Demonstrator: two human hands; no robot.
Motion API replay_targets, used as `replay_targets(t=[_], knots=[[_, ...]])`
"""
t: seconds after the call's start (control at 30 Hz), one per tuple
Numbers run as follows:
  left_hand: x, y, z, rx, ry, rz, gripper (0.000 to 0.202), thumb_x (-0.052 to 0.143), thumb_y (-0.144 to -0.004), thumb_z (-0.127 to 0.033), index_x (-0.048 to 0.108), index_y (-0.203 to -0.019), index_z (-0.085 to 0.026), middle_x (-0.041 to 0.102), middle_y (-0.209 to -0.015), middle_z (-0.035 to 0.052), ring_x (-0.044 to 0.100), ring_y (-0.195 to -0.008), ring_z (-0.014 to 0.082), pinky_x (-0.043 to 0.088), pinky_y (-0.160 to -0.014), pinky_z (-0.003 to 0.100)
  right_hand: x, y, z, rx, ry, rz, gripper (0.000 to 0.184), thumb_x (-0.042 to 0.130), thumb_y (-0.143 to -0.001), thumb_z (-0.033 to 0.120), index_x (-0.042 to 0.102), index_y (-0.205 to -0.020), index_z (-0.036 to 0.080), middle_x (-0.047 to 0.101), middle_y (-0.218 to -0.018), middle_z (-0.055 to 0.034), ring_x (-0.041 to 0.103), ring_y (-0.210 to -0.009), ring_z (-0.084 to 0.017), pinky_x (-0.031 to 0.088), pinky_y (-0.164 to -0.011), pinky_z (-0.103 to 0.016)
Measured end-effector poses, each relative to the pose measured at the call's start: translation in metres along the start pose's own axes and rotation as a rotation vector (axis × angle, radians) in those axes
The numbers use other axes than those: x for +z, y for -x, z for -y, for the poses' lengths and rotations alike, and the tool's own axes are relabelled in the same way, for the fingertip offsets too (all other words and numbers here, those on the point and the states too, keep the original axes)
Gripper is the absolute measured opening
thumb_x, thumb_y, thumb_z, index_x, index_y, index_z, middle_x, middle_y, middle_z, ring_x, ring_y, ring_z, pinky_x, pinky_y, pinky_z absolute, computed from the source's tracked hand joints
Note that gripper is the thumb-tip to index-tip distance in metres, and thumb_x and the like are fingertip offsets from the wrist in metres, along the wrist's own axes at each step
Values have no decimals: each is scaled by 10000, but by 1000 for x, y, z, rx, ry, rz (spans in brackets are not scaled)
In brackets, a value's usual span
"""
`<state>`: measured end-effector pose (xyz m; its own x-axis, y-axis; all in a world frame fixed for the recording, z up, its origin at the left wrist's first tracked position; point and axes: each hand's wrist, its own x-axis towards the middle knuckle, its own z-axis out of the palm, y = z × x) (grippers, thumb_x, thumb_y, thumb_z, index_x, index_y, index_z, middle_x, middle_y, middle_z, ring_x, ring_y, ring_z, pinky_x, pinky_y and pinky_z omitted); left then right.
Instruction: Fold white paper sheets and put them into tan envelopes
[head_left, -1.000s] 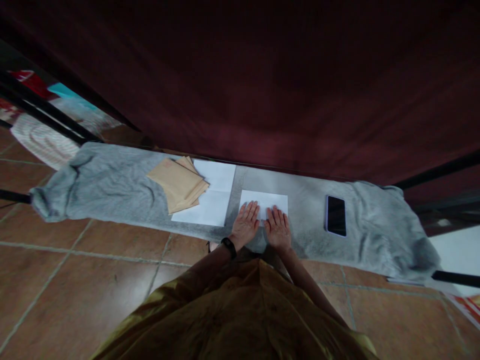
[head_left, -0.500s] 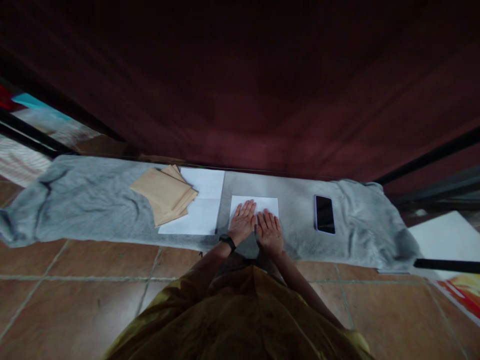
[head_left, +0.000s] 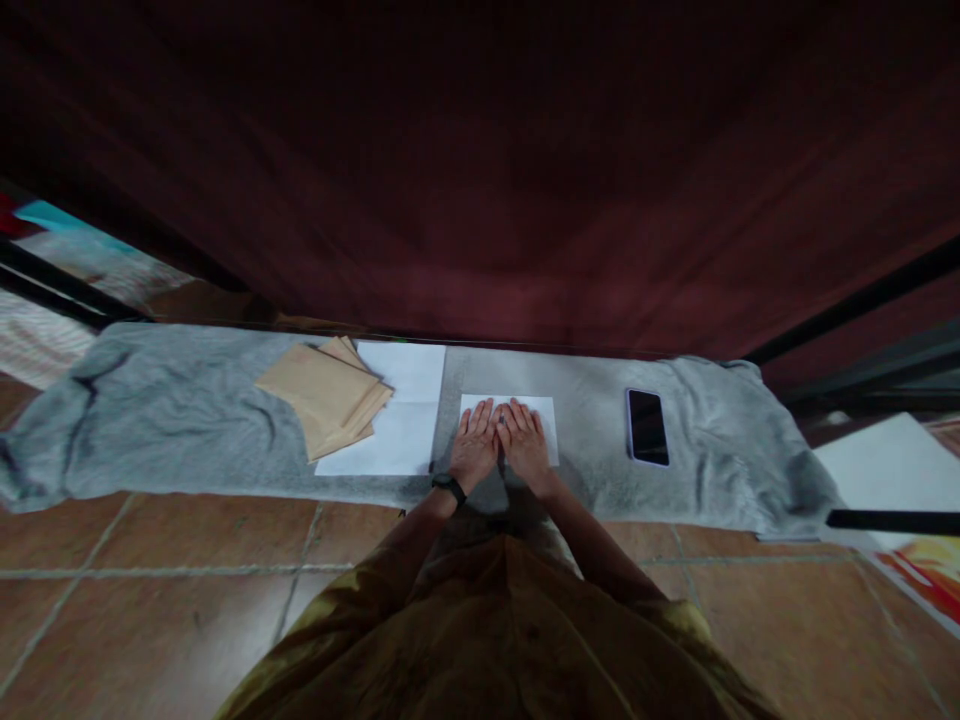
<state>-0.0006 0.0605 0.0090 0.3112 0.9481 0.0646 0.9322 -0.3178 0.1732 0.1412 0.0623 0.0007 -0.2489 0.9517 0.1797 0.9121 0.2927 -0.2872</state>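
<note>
A small white sheet of paper (head_left: 547,425) lies on the grey cloth in front of me. My left hand (head_left: 475,445), with a dark watch on its wrist, presses flat on the sheet's left part, fingers stretched out. Beside it my right hand (head_left: 523,440) also lies flat on the paper, fingers straight and the two hands touching or nearly so. Between and under the palms much of the sheet is hidden. To the left are larger white sheets (head_left: 409,430), partly covered by a fanned stack of brown paper envelopes (head_left: 322,385).
A phone (head_left: 647,428) with a dark screen rests on the grey cloth (head_left: 585,400) at the right. Dark red fabric (head_left: 480,200) hangs behind. A white panel (head_left: 892,470) stands at the far right, and tiled floor (head_left: 187,600) shows below.
My right hand has moved left and slightly away from me, closer to the left hand. My left hand has shifted a little to the left. The paper stays in place.
</note>
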Motion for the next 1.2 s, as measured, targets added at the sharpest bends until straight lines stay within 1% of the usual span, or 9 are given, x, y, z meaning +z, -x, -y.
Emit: replay_targets(t=[0.1,0.2,0.4,0.53,0.7,0.8,0.93,1.1,1.2], knots=[[1,0,1,-2,3,-3,563,306,-1032,-232,348,-1590,-178,336,-1662,86,251,-1559,236,204,-1280,485,5,-6,-2,8,17,8,504,310,-1080,310,456,-1532,144,390,-1633,-122,322,-1516,-268,238,-1229,-496],[2,1,2,4,9,-12,551,298,-1039,-240,368,-1582,-179,330,-1663,82,245,-1560,231,198,-1282,482,8,-4,-7,15,31,-10,509,317,-1081,321,441,-1542,145,385,-1636,-123,308,-1521,-267,233,-1229,-492],[4,0,1,-13,18,-26,545,286,-1051,-278,371,-1577,-161,316,-1662,93,249,-1559,219,186,-1286,483,6,3,-22,75,72,-83,524,327,-1082,346,430,-1548,130,420,-1611,-156,345,-1496,-287,255,-1212,-497],[6,-1,4,-75,23,-43,560,289,-1052,-296,345,-1584,-132,316,-1659,108,237,-1562,223,199,-1284,472,4,9,-33,134,95,-107,535,316,-1083,361,412,-1559,134,423,-1609,-158,372,-1482,-292,260,-1207,-496],[6,0,9,-133,10,-50,578,293,-1048,-311,316,-1593,-119,314,-1660,117,240,-1560,225,207,-1282,462,3,18,-44,166,90,-138,555,304,-1079,379,402,-1563,126,427,-1603,-169,399,-1464,-295,276,-1197,-510],[5,2,10,-170,9,-55,588,291,-1046,-313,311,-1591,-96,311,-1658,136,240,-1561,237,226,-1276,477,2,23,-49,189,86,-160,571,292,-1077,392,386,-1571,121,449,-1588,-174,416,-1450,-297,286,-1193,-520],[6,4,12,-197,10,-79,590,281,-1047,-319,324,-1580,-68,320,-1650,159,248,-1558,254,248,-1267,494,1,30,-55,211,100,-172,581,272,-1079,402,390,-1568,111,463,-1581,-159,434,-1436,-309,292,-1191,-517],[8,7,18,-201,24,-123,589,288,-1046,-319,323,-1576,-64,343,-1638,177,269,-1551,269,280,-1254,507,-3,38,-58,260,122,-162,588,288,-1076,404,404,-1557,86,466,-1575,-175,432,-1438,-326,297,-1190,-522],[6,12,12,-203,24,-165,593,290,-1047,-318,313,-1574,-47,337,-1640,192,246,-1557,282,273,-1258,515,-5,41,-49,294,122,-158,578,295,-1074,358,382,-1561,59,428,-1594,-200,403,-1464,-319,295,-1199,-521]])
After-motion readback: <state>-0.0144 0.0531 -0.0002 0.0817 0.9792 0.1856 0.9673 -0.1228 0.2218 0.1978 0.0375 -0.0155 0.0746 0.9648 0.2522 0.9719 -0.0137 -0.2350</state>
